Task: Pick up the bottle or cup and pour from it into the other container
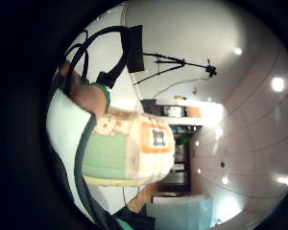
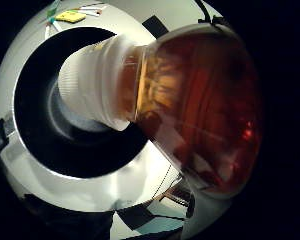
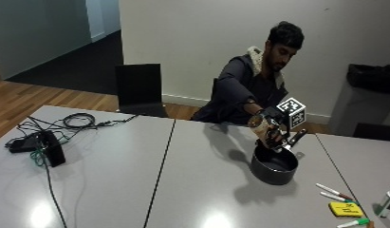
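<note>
**Tipping the bottle over the pot**

We are holding the pour step: the bottle is tilted mouth-down above the pot, and no stream is showing yet. As we judge it, the next move calls for more tilt while we are keeping the neck centred over the opening, since the cap end may still be sealed and we cannot tell whether it is off.

The table (image 3: pixel 182 180) is lying well below the grip, a broad pale grey top, smooth and glossy enough to be catching ceiling lights. Directly under the grip the pot (image 3: pixel 274 167) is sitting on it: round, dark, with a matte black inside wall, a shiny rim, and a handle sticking out toward the person.

Inside the grip we are carrying the bottle (image 2: pixel 200 105), clear plastic with a rounded shoulder, showing amber-brown liquid; its paper label, green and orange with a printed square code, is wrapping the body. Our gloved right hand (image 3: pixel 274 127) is curling its fingers around that body, just above the pot.

Just beyond the grip, the bottle's neck is ending in a white ribbed piece (image 2: pixel 92 82), which is hanging over the pot's dark hollow.

Well away from the grip, markers and a yellow pad (image 3: pixel 344 209) are lying on the table.
</note>
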